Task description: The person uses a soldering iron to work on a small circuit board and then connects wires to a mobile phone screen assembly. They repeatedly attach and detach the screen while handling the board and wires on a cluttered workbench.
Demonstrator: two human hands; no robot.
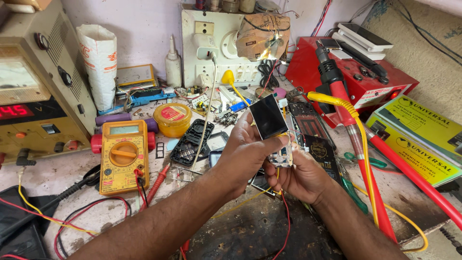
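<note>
Item: small display panel (pixel 267 116), dark and glossy, tilted, pinched at its lower edge by the left hand (pixel 245 155) above the counter (pixel 57 175). Right hand (pixel 299 175) closed around a small circuit board (pixel 282 155) just beneath the panel. Nearby: yellow multimeter (pixel 123 155) to the left; red-handled soldering tool (pixel 339 96) to the right.

Glossy dark glass screen (pixel 267 117); yellow plastic multimeter (pixel 124 156); rough, worn bench (pixel 72 212).

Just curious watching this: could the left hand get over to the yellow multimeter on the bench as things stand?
Probably not right away: the left hand is busy holding a small dark screen. The path to the yellow multimeter looks open otherwise.
</note>
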